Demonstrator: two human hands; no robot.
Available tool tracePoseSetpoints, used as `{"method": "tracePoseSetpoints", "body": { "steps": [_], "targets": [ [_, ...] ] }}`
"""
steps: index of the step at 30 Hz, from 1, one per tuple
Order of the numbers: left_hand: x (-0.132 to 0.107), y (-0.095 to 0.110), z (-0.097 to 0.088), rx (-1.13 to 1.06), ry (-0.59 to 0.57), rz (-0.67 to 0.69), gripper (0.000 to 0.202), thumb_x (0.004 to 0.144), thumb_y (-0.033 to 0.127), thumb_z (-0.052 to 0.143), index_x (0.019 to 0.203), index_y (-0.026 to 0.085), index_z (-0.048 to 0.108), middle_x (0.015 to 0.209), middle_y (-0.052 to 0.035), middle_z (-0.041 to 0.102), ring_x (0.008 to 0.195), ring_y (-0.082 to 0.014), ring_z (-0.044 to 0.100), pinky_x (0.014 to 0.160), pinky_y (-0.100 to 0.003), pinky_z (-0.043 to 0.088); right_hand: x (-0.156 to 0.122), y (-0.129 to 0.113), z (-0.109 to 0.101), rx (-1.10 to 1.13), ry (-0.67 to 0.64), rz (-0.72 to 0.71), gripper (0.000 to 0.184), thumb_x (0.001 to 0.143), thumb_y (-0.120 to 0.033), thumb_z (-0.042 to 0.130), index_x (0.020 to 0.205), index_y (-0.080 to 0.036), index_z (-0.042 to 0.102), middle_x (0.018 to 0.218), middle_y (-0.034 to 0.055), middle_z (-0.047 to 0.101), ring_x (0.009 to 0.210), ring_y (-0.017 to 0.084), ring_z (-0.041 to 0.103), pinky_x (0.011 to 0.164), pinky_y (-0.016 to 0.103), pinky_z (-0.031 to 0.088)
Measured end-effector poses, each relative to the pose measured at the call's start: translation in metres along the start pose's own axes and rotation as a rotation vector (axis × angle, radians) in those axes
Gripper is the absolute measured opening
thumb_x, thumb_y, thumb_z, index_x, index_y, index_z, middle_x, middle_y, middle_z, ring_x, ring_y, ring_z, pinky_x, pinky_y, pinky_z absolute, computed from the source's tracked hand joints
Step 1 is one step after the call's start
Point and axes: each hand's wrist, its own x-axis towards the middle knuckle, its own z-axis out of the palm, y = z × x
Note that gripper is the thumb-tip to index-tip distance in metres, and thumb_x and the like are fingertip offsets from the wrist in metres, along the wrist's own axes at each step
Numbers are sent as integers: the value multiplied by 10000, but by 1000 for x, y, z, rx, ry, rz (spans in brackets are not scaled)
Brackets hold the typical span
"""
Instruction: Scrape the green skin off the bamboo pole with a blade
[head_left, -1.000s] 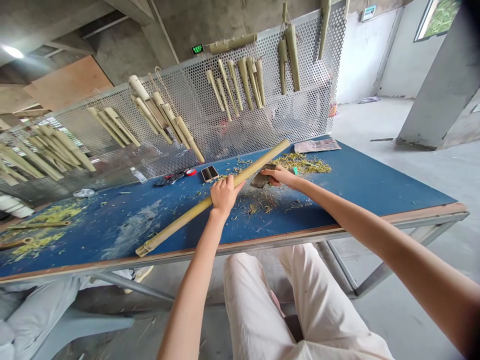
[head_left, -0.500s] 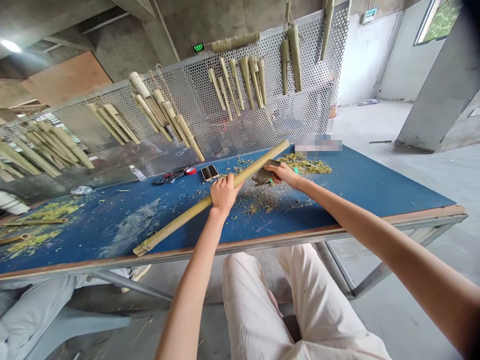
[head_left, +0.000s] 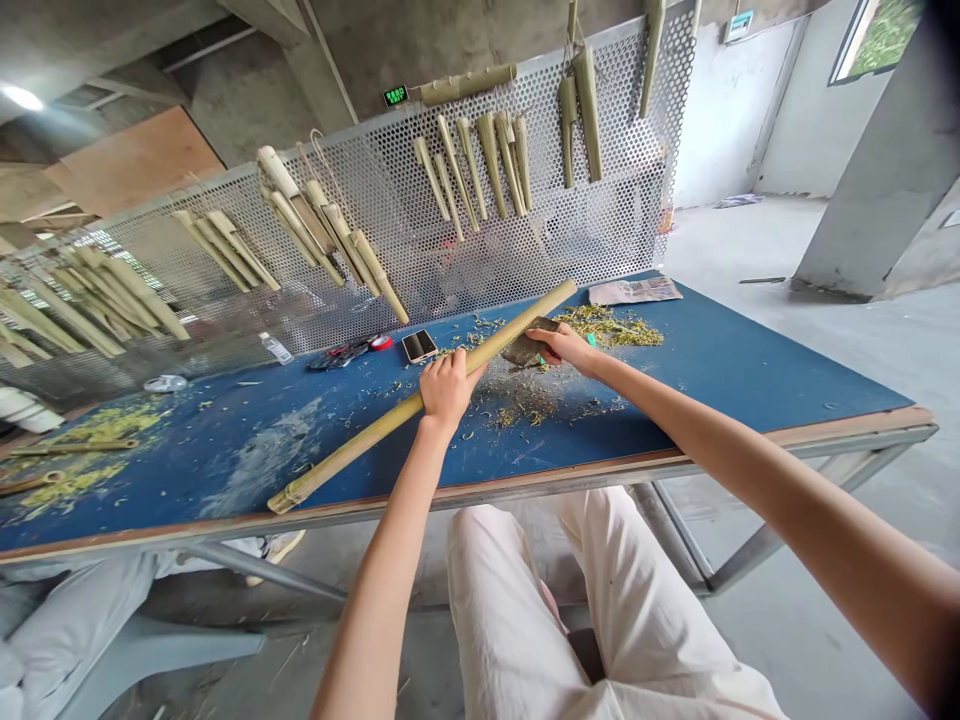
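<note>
A long yellow-green bamboo pole (head_left: 375,436) lies aslant across the blue worktable (head_left: 757,370), its near end by the front edge. Around its middle, my left hand (head_left: 447,388) is closed with the fingers over the top. My right hand (head_left: 564,347) grips a dark, flat, blade-like tool (head_left: 527,342) beside the pole's far half. Bits of green show around that hand; the grip hides most of the handle. Whether the tool touches the pole I cannot tell. Curly bamboo shavings (head_left: 525,408) lie beneath and in front of the tool.
Behind the table stands a perforated metal panel (head_left: 360,150) hung with bamboo pieces (head_left: 491,160). A phone (head_left: 419,346), red tape (head_left: 382,342), a bottle (head_left: 276,347) and a paper sheet (head_left: 636,290) lie toward the back. Another person's leg (head_left: 90,610) shows at lower left.
The view has shifted very slightly. Both hands keep their grips, and the pole and dark tool stay in nearly the same places.
</note>
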Motion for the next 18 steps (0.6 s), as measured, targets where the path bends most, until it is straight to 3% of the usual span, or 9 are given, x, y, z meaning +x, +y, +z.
{"method": "tracePoseSetpoints", "body": {
  "steps": [2, 7, 12, 18],
  "targets": [
    [0, 0, -1, 9, -7, 5, 352, 943, 545, 614, 947, 197, 667, 868, -152, 753, 885, -305, 709, 774, -364, 460, -1, -1, -1, 11, 42, -7, 509, 1017, -332, 477, 529, -225, 379, 373, -8, 382, 408, 95, 320, 498, 266, 335],
    [0, 1, -2, 11, -18, 7, 369, 963, 546, 582, 939, 188, 668, 876, -160, 753, 871, -306, 711, 766, -367, 457, -4, -6, 1, -5, -79, 10, 533, 1011, -348, 512, 514, -222, 369, 385, -3, 387, 428, 98, 339, 526, 269, 353],
    [1, 2, -2, 24, -17, 15, 355, 935, 541, 635, 930, 188, 667, 879, -155, 758, 879, -308, 716, 767, -363, 460, -6, -9, 0, 9, 63, 24, 566, 1027, -320, 462, 486, -228, 327, 363, 3, 345, 429, 101, 327, 545, 278, 352],
    [0, 1, -1, 18, 0, 18, 378, 944, 565, 609, 916, 193, 666, 871, -153, 754, 877, -305, 716, 766, -365, 460, -2, -5, 1, 28, -56, 18, 519, 1007, -304, 501, 518, -218, 349, 391, -7, 375, 421, 94, 313, 516, 280, 321]
  ]
}}
